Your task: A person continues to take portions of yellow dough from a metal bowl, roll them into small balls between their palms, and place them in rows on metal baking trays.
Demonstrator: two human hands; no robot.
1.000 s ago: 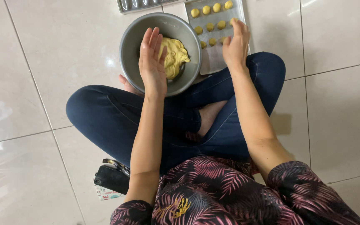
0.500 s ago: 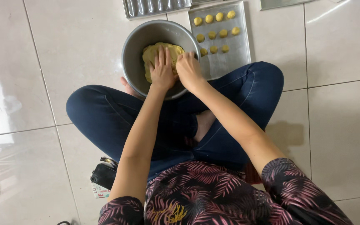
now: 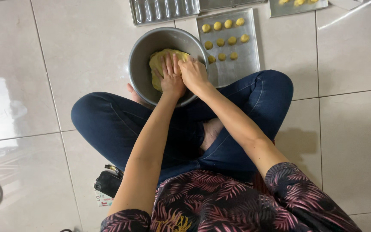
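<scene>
Person sitting cross-legged on a tiled floor. Metal bowl resting at the crossed legs, holding a lump of yellow dough. Left hand lying flat on the dough, fingers released and extended. Right hand pressing the dough just beside it, fingers curled. Baking tray lying right of the bowl, carrying small dough balls.

One head cam only, looking straight down from above the seated person's lap onto the tiled floor. It sits near: arms fill mid-frame, the metal bowl lies just ahead, w/ baking trays cut off at the top edge.
</scene>
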